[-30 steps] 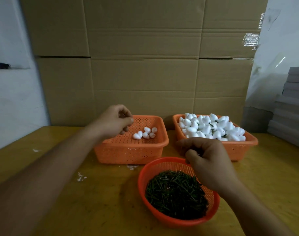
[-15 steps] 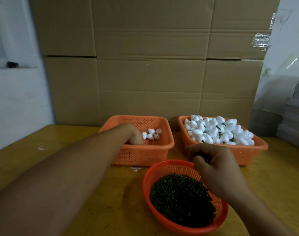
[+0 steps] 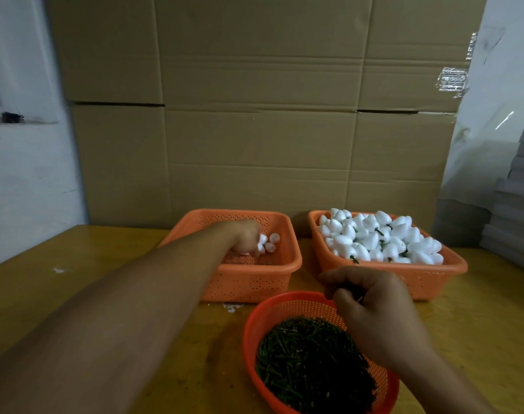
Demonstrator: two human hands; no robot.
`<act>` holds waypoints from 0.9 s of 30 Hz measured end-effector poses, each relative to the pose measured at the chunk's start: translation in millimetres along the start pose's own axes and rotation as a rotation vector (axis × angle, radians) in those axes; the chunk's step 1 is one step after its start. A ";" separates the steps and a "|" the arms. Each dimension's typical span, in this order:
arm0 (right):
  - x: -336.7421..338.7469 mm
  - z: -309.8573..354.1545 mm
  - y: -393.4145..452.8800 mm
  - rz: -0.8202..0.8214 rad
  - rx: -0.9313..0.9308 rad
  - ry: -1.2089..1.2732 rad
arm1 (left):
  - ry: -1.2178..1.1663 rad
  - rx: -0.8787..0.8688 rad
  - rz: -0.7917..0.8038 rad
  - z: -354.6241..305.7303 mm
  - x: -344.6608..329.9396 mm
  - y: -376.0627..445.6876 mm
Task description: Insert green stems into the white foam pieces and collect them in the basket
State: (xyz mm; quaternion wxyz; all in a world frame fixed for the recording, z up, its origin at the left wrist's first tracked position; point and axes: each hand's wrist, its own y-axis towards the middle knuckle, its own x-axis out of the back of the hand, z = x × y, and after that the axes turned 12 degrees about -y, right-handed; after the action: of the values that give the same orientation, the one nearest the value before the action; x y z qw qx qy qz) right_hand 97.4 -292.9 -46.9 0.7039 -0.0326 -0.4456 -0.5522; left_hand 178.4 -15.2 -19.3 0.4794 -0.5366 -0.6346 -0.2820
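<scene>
Left basket (image 3: 254, 282) few foam pieces (image 3: 269, 243); round basket (image 3: 254, 324) stems (image 3: 308, 360).

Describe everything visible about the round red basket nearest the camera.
The round red basket is a shallow bowl of perforated plastic mesh with a smooth solid rim. It sits upright on the yellow wooden table, in front of the two orange rectangular baskets, its near edge cut off by the frame. A dense heap of short dark green stems fills it. The right hand hovers over its far right side, fingers curled; whether it touches the rim cannot be told.
</scene>
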 end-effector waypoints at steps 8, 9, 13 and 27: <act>-7.1 1.7 -3.4 0.016 0.066 -0.054 | 0.253 0.077 0.183 12.6 -1.1 8.5; -7.3 1.4 -3.4 0.020 0.070 -0.057 | 0.249 0.069 0.170 12.6 -1.0 8.8; -7.8 1.2 -2.8 0.020 0.073 -0.077 | 0.187 0.031 0.113 12.2 -0.6 8.6; -6.1 1.0 -3.8 0.060 0.096 -0.157 | 0.109 -0.119 0.032 17.1 7.7 -2.2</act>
State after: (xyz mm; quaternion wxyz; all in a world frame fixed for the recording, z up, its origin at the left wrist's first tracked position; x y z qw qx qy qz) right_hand 93.8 -289.3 -52.1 0.6837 -0.0555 -0.5242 -0.5047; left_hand 171.3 2.3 -18.5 0.4849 -0.5580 -0.5810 -0.3404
